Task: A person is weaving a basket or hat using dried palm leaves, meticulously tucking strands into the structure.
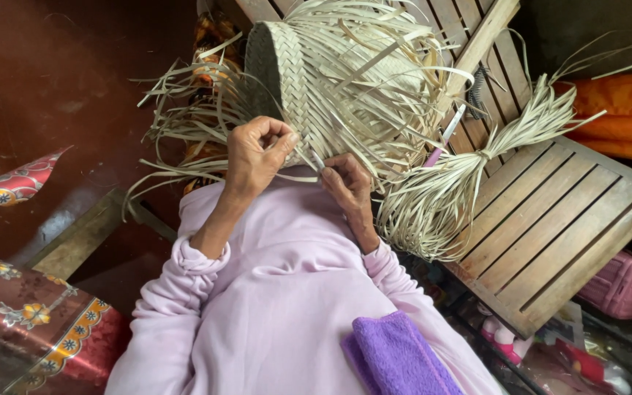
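I was partway through weaving the palm-leaf basket (309,73), which sat at the top centre of the frame, its plaited side done and loose strips fanning out all round. My left hand (256,153) was closed, fingers (276,135) pinching one pale strip (294,178) and drawing it taut across the middle of the frame. My right hand (349,183), just right of it, had its fingers curled shut around a slim metal-tipped tool (314,159) set against the weave. To my mind this was the step of tucking a strand in; the next move would call for a steady pull and a clean gap between the plaits. A tied bundle of spare strips (462,183) lay at right on a slatted wooden bench (557,219). A purple cloth (396,358) rested on my lilac sleeve, patterned red fabric (31,322) filled the lower left, and the dark red floor (53,88) ran across the upper left.
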